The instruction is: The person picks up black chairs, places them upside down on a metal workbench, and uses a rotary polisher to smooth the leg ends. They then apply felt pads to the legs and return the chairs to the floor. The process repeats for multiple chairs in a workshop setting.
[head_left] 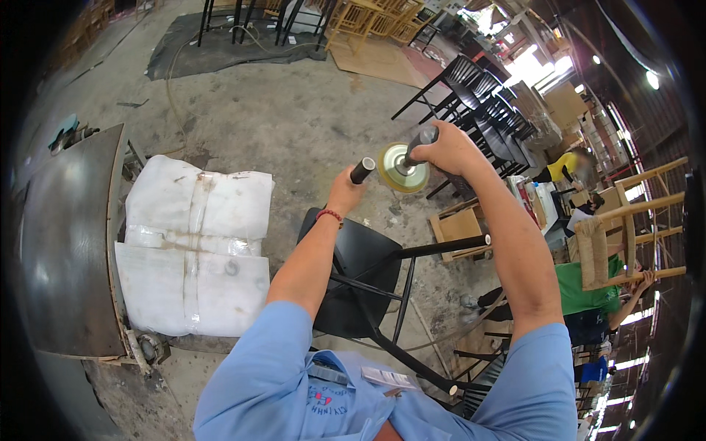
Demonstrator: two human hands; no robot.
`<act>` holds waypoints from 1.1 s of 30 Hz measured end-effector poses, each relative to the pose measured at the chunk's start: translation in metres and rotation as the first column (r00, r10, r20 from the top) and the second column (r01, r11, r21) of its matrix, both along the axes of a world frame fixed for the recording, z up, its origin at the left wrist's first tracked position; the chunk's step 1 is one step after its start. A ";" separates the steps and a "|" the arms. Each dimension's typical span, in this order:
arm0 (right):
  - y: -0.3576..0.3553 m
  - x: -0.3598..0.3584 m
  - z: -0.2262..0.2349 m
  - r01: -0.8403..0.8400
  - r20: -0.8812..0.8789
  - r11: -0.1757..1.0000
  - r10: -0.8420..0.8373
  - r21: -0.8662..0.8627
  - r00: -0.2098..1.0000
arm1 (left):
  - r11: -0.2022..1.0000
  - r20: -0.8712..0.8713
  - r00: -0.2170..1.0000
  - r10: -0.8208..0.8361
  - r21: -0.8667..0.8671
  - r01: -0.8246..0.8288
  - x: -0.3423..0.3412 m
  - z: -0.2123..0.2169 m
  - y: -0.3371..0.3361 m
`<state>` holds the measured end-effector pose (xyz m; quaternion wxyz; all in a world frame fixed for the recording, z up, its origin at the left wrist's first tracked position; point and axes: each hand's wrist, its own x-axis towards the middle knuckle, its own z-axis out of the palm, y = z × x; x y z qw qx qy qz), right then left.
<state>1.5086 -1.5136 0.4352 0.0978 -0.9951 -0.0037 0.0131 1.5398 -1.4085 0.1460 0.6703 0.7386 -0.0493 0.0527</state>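
A black chair (365, 268) is tipped in front of me, its dark seat and legs showing and pale round ends on the legs. My left hand (346, 195) is wrapped round one of its black legs (362, 170), close to that leg's end. In my right hand (450, 149) is a handheld disc sander (422, 141), its body partly covered by my fingers. The sander's round, yellowish-rimmed disc (404, 167) faces the leg end, with a small gap between them. From this picture I cannot tell whether the disc is spinning.
At left lie white wrapped pads (198, 253) bound with clear tape, beside a dark board (73, 242). Black chairs (471, 92) stand ahead right. A person in green (585, 287) holds a wooden chair frame (625, 228); another in yellow (562, 167) is farther back. A hose (173, 88) crosses the floor.
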 end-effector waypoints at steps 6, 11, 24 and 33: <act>0.023 -0.007 0.009 -0.081 -0.113 0.990 0.094 0.114 0.989 | 0.986 0.071 0.997 0.012 -0.166 0.000 0.006 -0.007 0.006; -0.024 -0.027 0.000 0.036 -0.061 0.998 -0.032 0.056 0.998 | 0.999 0.099 0.995 -0.001 0.045 -0.003 -0.005 -0.003 -0.011; -0.105 -0.472 0.145 0.367 0.262 0.747 -0.575 0.555 0.775 | 0.860 -0.194 0.950 -0.245 0.410 0.305 -0.034 -0.005 0.048; -0.093 -0.781 0.003 -0.049 0.176 0.170 -0.966 0.984 0.190 | 0.940 -0.254 0.965 -0.072 0.305 0.150 -0.189 0.019 0.195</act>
